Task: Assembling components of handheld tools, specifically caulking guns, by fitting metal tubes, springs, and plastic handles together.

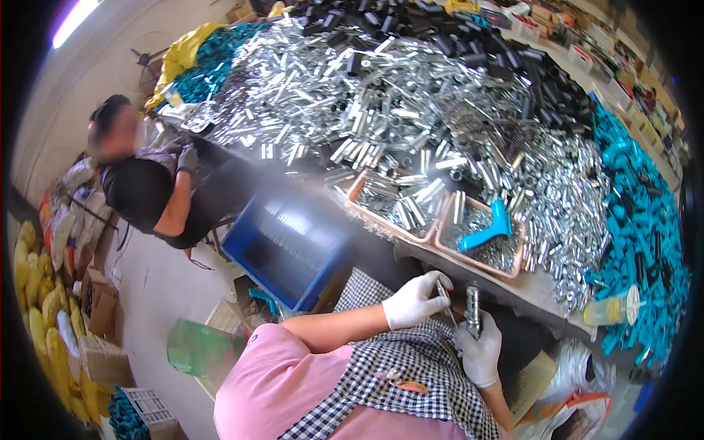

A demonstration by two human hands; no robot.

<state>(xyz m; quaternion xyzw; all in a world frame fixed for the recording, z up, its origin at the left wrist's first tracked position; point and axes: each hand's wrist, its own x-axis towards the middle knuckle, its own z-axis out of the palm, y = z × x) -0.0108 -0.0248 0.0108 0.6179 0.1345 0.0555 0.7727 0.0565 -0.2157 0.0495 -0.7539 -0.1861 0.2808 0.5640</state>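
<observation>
While your white-gloved left hand (412, 301) pinches a thin grey metal rod (452, 317) and white-gloved right hand (480, 353) grips a silver metal cylinder (473, 306), they seem unjoined (small, blurry), heaped silver metal tubes (367, 125) left.

Yellow sacks (55, 352); brown cardboard box (104, 299); translucent green bin (192, 350)

The person's left forearm (337, 328), bare below a pink sleeve (275, 361), reaches rightward across the lower middle of the frame. At its end, the white-gloved left hand (412, 302) is bent, thumb and fingers (435, 281) drawn together in a pinch. Lower and to the right, the right forearm (498, 405) rises from the bottom edge; its white-gloved right hand (480, 356) points upward in a curled grip, close to the left but apart.
</observation>
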